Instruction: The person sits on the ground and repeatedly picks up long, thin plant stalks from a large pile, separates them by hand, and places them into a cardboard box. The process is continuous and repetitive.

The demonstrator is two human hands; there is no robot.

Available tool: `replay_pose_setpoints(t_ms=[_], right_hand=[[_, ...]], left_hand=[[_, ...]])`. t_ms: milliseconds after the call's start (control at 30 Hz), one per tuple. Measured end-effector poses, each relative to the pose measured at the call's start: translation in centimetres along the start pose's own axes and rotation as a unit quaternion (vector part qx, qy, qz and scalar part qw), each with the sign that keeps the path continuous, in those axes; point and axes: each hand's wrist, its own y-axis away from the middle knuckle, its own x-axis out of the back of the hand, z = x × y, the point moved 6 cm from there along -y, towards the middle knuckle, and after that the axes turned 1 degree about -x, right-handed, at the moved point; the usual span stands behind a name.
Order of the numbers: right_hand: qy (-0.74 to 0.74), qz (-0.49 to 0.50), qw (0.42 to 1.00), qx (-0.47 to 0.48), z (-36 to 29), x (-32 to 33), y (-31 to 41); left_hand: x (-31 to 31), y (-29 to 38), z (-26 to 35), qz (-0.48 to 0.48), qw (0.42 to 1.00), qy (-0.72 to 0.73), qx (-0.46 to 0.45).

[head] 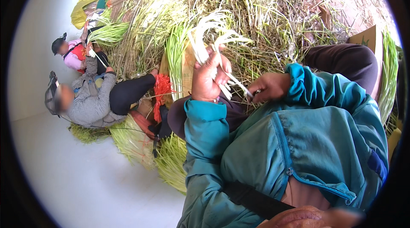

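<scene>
My left hand (209, 77), palm turned up, grips a small bunch of white chive-like stalks (199, 47). Their pale ends bend over beyond my fingers, and several short ends stick out below the palm. A single stalk (235, 82) slants from this hand down to my right hand (269, 87). The fingers of my right hand are closed at its lower end, where a greyish tip shows; whether that is a small blade or the stalk itself is unclear. Both hands are above my lap, close together. A bundle of long green stalks (175, 58) lies just beyond my left hand.
Loose stalks and dry trimmings (256, 23) cover the ground ahead. Red ties (161, 95) hang left of my knee, near green bundles (169, 160). A cardboard box (365, 39) and more greens (387, 77) are at right. Two people (93, 106) sit along the left, handling stalks.
</scene>
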Motion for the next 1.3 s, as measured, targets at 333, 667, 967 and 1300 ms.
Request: replay_pose_setpoints(t_ms=[333, 667, 967, 1300], right_hand=[[-0.004, 0.209, 0.973, -0.098, -2.7, 6.0, 12.5], [0.396, 0.271, 0.871, -0.109, -10.5, 9.2, 22.9], [0.179, 0.652, 0.708, -0.203, -12.4, 14.9, 47.9], [0.067, 0.737, 0.576, -0.347, 9.6, 0.8, 73.7]], left_hand=[[0.7, -1.6, -2.9, 0.077, 0.993, 0.086, -0.001], [-1.5, -3.2, -10.7, 0.041, 0.974, 0.077, 0.208], [-0.5, -4.3, -13.0, 0.052, 0.980, 0.059, 0.184], [-0.5, -4.4, -11.4, 0.024, 0.986, 0.059, 0.154]])
